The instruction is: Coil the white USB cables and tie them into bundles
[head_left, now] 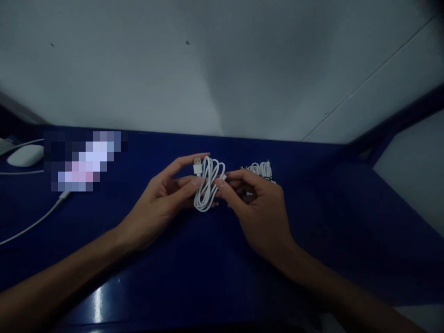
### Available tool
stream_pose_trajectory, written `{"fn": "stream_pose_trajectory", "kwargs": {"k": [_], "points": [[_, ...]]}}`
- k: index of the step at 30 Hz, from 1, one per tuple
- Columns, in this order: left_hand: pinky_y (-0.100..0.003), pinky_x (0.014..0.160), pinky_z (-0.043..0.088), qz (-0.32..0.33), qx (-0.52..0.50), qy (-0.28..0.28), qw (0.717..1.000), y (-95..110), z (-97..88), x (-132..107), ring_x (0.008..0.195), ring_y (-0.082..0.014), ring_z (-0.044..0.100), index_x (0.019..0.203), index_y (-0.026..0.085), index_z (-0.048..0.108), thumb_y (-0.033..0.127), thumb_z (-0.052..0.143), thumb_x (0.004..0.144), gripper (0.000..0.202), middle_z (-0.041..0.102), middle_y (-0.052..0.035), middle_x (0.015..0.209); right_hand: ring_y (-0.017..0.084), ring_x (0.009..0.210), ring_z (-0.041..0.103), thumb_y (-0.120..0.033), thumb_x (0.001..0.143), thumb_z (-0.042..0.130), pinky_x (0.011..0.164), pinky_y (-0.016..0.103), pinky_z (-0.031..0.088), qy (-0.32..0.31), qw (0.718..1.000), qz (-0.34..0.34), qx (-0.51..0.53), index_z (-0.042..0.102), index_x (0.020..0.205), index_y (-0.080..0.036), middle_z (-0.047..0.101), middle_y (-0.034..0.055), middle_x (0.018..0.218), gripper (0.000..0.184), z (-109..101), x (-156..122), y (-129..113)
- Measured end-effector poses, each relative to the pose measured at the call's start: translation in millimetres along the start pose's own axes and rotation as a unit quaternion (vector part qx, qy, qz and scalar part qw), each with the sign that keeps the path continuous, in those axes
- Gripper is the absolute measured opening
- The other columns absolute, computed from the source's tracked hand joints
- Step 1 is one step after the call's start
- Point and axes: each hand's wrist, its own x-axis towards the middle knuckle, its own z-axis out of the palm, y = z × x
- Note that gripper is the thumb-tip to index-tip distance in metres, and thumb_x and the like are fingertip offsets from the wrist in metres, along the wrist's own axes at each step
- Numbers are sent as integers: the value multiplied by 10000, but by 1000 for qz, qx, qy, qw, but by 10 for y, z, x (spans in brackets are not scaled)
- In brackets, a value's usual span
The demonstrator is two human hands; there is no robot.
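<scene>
A white USB cable point(207, 185), wound into a small coil, is held between both hands over the dark blue table point(194, 268). My left hand point(163, 201) pinches the coil with thumb and fingers, and the cable's USB plug sticks up beside its forefinger. My right hand point(258, 208) grips the coil's right side with its fingertips. Behind my right hand lies a bundle of more white cables point(262, 170) on the table.
A white mouse point(25, 155) sits at the far left, with a thin white cord point(31, 224) trailing across the table below it. A blurred patch point(85, 162) lies beside the mouse. A pale wall point(215, 64) rises behind the table.
</scene>
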Motion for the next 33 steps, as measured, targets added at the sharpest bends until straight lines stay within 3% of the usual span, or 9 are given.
{"fn": "stream_pose_trajectory", "kwargs": {"k": [6, 14, 22, 29, 33], "points": [[-400, 953, 679, 13, 34, 23, 999, 26, 9, -3, 1053, -264, 811, 1511, 334, 627, 299, 749, 1050, 479, 794, -88, 1183, 204, 786, 805, -391, 1010, 790, 465, 229, 530, -33, 991, 47, 124, 835, 1050, -210, 832, 61, 897, 190, -28, 1, 8], [-357, 830, 707, 43, 58, 70, 995, 38, 2, -1, 997, -262, 806, 1539, 339, 612, 301, 771, 1029, 536, 771, -79, 1132, 185, 841, 770, -338, 1027, 760, 500, 218, 535, -73, 979, 85, 171, 830, 1081, -192, 822, 75, 971, 171, -47, 52, 6], [-364, 911, 691, 49, 48, 47, 997, 53, 11, -10, 1081, -269, 809, 1487, 329, 656, 273, 772, 1033, 473, 782, -96, 1288, 129, 762, 674, -363, 1076, 701, 543, 214, 520, -130, 966, 71, 211, 836, 1197, -251, 783, 40, 1034, 213, -67, 76, 109], [-312, 1051, 607, -23, 2, 13, 1000, 39, 0, 10, 1216, -241, 767, 1351, 265, 786, 256, 796, 1018, 334, 789, -101, 1360, 99, 609, 560, -441, 1069, 700, 527, 239, 487, -144, 972, 72, 169, 861, 1166, -274, 737, 11, 944, 251, -77, 82, 63], [-289, 1021, 608, -38, -7, -1, 999, 8, -18, 17, 1201, -222, 762, 1276, 252, 837, 266, 806, 1013, 265, 793, -93, 1357, 99, 589, 549, -407, 1060, 715, 516, 239, 475, -139, 973, 84, 165, 873, 1131, -279, 744, 4, 905, 215, -81, 83, 35]]}}
